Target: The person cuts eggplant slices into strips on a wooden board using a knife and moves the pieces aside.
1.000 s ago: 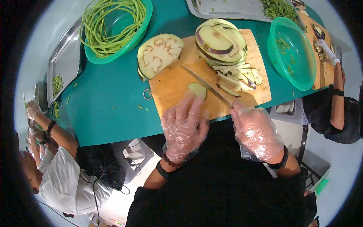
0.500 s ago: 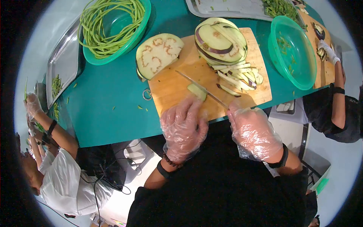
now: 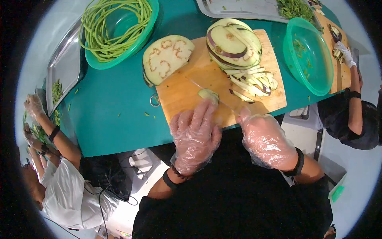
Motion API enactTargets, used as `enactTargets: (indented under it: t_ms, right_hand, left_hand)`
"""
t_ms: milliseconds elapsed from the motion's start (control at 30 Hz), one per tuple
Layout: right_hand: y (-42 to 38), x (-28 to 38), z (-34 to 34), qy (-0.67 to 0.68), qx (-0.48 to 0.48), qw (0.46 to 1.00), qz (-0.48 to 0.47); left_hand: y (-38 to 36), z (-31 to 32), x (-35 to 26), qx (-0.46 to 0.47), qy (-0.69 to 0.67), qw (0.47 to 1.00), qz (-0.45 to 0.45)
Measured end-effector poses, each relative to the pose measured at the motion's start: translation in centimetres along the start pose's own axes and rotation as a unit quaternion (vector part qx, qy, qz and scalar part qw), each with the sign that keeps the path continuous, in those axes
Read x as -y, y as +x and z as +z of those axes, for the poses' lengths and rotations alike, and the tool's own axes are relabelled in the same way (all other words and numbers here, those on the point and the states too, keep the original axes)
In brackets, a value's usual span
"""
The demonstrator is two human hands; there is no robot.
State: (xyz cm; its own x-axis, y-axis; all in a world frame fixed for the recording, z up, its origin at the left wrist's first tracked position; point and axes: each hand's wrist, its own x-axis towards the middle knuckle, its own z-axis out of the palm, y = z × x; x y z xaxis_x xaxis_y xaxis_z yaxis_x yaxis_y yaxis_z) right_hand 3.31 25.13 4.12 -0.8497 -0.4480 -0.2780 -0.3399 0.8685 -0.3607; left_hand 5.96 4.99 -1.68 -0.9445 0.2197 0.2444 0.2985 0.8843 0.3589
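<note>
My left hand (image 3: 195,133), in a clear plastic glove, rests its fingertips on a small eggplant piece (image 3: 208,95) on the wooden cutting board (image 3: 179,99). My gloved right hand (image 3: 266,137) is closed around the handle end of a knife (image 3: 227,104), whose thin blade is blurred and points up-left beside the piece. Eggplant strips (image 3: 256,83) lie at the board's right, below a stack of round eggplant slices (image 3: 234,42). More large slices (image 3: 167,57) overlap the board's upper left edge.
A green basin of long beans (image 3: 95,59) and a metal tray (image 3: 59,71) are at left. Another green basin (image 3: 314,59) stands right, near a co-worker's gloved hand (image 3: 345,53). A second tray (image 3: 246,10) lies behind; a person in white (image 3: 71,191) works at left.
The knife blade has tilted and blurred, and the small piece under my left fingertips has shifted slightly. At left, the co-worker's hands have moved a little.
</note>
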Motion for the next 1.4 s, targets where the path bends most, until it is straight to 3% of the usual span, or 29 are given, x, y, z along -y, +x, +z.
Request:
enactTargets:
  t_ms: [233, 433, 533, 633, 733, 833, 933, 1033, 1133, 1233, 1300, 1400]
  right_hand:
    - [0.7, -0.4, 0.3, 0.016, -0.030, 0.999, -0.041]
    - [-0.1, 0.1, -0.2, -0.016, 0.047, 0.998, 0.044]
    - [0.4, -0.7, 1.3, -0.049, -0.086, 0.992, -0.080]
    - [0.4, -0.8, 0.7, 0.017, -0.117, 0.988, -0.101]
    - [0.0, -0.5, -0.1, 0.025, -0.015, 1.000, 0.009]
    - [0.0, -0.8, 0.5, 0.018, -0.040, 0.999, 0.005]
    - [-0.1, -1.8, 1.9, 0.028, -0.154, 0.981, -0.116]
    - [-0.3, -1.5, 2.1, 0.011, -0.167, 0.979, -0.113]
    - [-2.1, -1.0, 0.8, 0.034, -0.069, 0.997, -0.024]
    - [-2.3, -1.4, 1.2, 0.025, -0.068, 0.997, -0.026]
    - [-1.2, -1.9, 2.3, -0.051, -0.123, 0.987, -0.088]
    - [0.1, -2.9, 1.6, -0.047, -0.125, 0.983, -0.130]
  left_hand:
    - [0.0, 0.2, -0.1, 0.009, -0.009, 1.000, -0.014]
    - [-0.1, -0.1, -0.1, 0.007, -0.009, 1.000, -0.015]
    - [-0.1, 0.1, -0.1, -0.015, -0.006, 1.000, -0.005]
    - [-0.1, 0.1, -0.3, -0.024, -0.004, 1.000, -0.008]
    - [0.0, 0.1, -0.2, -0.026, 0.000, 1.000, -0.002]
    - [-0.2, 0.4, -0.2, -0.026, -0.011, 1.000, -0.002]
    - [-0.2, 0.1, -0.4, -0.023, -0.007, 1.000, -0.002]
    - [-0.1, 0.4, -0.8, -0.048, 0.006, 0.999, 0.004]
    - [0.2, 0.2, -0.7, -0.043, 0.008, 0.999, 0.001]
    - [0.0, 0.2, -0.5, -0.022, -0.010, 1.000, -0.008]
    - [0.0, 0.2, -0.6, -0.029, -0.002, 1.000, -0.004]
    - [-0.4, 0.2, -0.4, -0.031, -0.003, 1.000, 0.002]
